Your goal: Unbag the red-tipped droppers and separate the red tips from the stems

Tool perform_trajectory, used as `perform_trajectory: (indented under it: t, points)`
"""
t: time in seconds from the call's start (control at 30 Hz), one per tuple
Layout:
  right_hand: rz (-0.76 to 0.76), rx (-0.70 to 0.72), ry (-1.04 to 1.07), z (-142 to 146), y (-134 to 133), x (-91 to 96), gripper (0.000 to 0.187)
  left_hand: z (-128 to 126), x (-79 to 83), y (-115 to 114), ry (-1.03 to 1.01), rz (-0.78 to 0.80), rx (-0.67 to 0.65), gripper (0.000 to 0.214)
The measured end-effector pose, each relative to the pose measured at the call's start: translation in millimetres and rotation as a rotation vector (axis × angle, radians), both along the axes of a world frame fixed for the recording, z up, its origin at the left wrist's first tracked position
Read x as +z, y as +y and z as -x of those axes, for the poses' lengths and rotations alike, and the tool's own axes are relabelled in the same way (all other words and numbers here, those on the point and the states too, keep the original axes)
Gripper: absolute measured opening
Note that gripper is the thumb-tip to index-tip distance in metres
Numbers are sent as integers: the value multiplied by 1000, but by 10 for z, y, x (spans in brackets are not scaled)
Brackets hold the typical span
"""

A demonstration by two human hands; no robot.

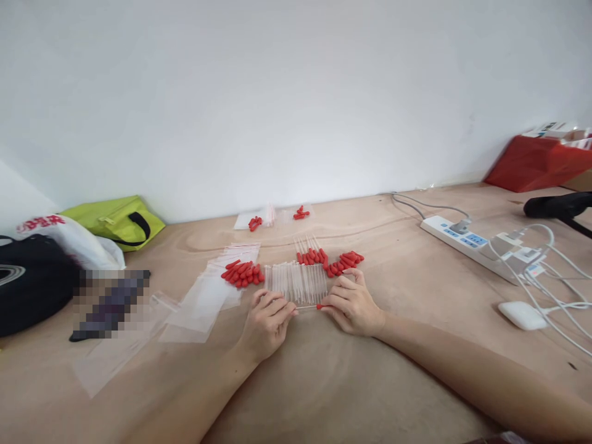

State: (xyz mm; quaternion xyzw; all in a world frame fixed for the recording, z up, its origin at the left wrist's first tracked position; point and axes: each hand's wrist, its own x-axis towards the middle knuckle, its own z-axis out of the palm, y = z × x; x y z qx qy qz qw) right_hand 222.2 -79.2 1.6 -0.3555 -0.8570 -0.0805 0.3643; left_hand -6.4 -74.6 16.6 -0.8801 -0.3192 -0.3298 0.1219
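Note:
My left hand (271, 320) pinches one end of a thin glass dropper tube (306, 307), held level just above the table. At its other end my right hand (354, 303) grips a red rubber bulb (319, 306), which meets the tube's tip; how far it is pushed on is hidden by my fingers. Just beyond both hands lies a row of clear glass tubes (296, 282). Behind that row rest several droppers with red bulbs (311, 256). Loose red bulbs form one pile (345, 262) by my right hand and another pile (243, 273) to the left.
Clear zip bags (197, 311) lie spread at the left. Two small bags with red bulbs (254, 223) sit near the wall. A white power strip (467, 237) with cables and a white adapter (522, 315) is at right. A green bag (115, 222) and black bag (37, 283) stand left.

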Motion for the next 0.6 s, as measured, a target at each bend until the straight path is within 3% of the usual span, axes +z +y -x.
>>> perform_trajectory:
  t: [0.23, 0.37, 0.47, 0.6]
  points:
    - [113, -259, 296, -203, 120, 31, 20, 99, -66, 69, -98, 10, 102, 19]
    - [180, -378, 335, -244, 341, 182, 21, 14, -54, 96, -114, -30, 133, 31]
    - [290, -467, 355, -276, 608, 339, 23, -97, -42, 160, -150, -67, 120, 33]
    - [568, -538, 412, -293, 887, 467, 18, -291, -45, 276, -232, -113, 78, 24]
